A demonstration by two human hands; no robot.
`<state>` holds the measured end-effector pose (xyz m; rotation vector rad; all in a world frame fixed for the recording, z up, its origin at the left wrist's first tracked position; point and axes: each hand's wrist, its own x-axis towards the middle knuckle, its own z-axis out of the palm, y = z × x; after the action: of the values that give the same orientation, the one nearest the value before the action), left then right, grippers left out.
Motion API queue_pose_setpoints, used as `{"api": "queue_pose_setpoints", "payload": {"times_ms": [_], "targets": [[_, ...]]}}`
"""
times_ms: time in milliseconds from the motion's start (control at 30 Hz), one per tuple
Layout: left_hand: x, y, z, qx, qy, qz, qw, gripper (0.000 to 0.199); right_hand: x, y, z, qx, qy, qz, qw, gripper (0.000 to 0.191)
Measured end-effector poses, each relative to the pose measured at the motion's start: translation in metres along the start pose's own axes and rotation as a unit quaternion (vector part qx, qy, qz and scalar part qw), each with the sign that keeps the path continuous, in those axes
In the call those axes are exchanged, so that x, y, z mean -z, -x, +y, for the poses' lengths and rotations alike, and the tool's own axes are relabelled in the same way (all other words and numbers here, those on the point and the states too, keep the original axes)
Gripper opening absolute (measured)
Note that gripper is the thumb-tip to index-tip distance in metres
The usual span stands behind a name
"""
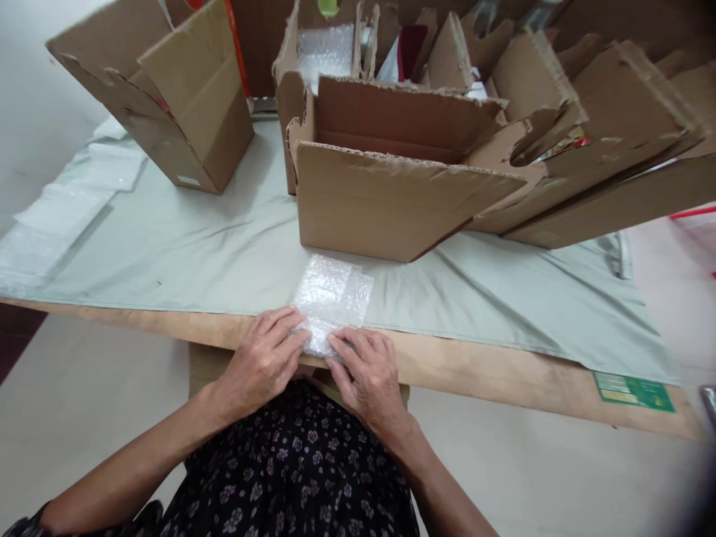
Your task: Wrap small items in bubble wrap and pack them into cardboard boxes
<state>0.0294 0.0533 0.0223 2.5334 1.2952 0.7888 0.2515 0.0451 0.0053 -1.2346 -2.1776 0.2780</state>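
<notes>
A small piece of clear bubble wrap [330,294] lies at the front edge of the table, its near end folded or doubled over. My left hand [268,354] grips the near left side of it, fingers bent together. On the near right side, my right hand [366,373] holds it with curled fingers, the thumb towards the table edge. A narrow gap with bubble wrap showing separates the two hands. Whether something is inside the wrap cannot be made out.
Open cardboard boxes [358,205] stand behind the wrap, with bubble wrap and small items in some. Another carton [218,142] is at the back left. White wrap sheets [67,209] lie far left on the green cloth [212,261]. A green label [635,391] is at the right edge.
</notes>
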Motion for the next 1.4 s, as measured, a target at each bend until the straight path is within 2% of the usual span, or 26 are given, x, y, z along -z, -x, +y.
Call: {"api": "queue_pose_setpoints", "payload": {"times_ms": [167,300,433,567,667,800,967,1100,1233,1400], "targets": [[0.002,0.002,-0.008,0.053,-0.010,-0.007,0.999,0.031,0.001,-0.001,0.002,0.002,-0.013,0.004,1.000,0.018],[0.008,0.005,-0.015,0.077,-0.028,0.018,0.996,0.035,0.001,-0.002,0.002,-0.006,-0.023,0.010,1.000,0.016],[0.012,0.005,-0.013,0.036,-0.047,0.071,0.996,0.035,0.000,-0.002,0.002,-0.007,-0.029,0.015,0.999,0.015],[0.007,0.001,-0.009,-0.018,-0.045,0.027,0.998,0.029,0.000,-0.003,0.002,-0.007,-0.026,0.021,0.999,0.015],[0.004,-0.002,-0.008,-0.021,-0.026,0.004,0.999,0.028,0.000,-0.003,0.002,-0.007,-0.026,0.020,0.999,0.014],[0.003,-0.001,-0.011,-0.024,-0.009,-0.013,1.000,0.036,-0.001,-0.003,0.003,-0.007,-0.032,0.023,0.999,0.015],[0.000,0.001,-0.013,-0.010,-0.028,0.017,0.999,0.029,0.000,-0.003,0.004,-0.019,-0.066,0.029,0.997,0.014],[0.001,-0.003,-0.010,-0.003,0.010,0.046,0.999,0.020,0.003,-0.003,0.007,-0.030,-0.110,0.022,0.993,0.013],[0.001,-0.008,-0.011,-0.013,0.051,0.044,0.998,0.017,0.006,-0.004,0.010,-0.034,-0.119,0.006,0.992,0.013],[-0.002,-0.011,-0.017,0.007,0.094,0.044,0.995,0.021,0.009,-0.007,0.012,-0.035,-0.123,0.005,0.992,0.012]]}}
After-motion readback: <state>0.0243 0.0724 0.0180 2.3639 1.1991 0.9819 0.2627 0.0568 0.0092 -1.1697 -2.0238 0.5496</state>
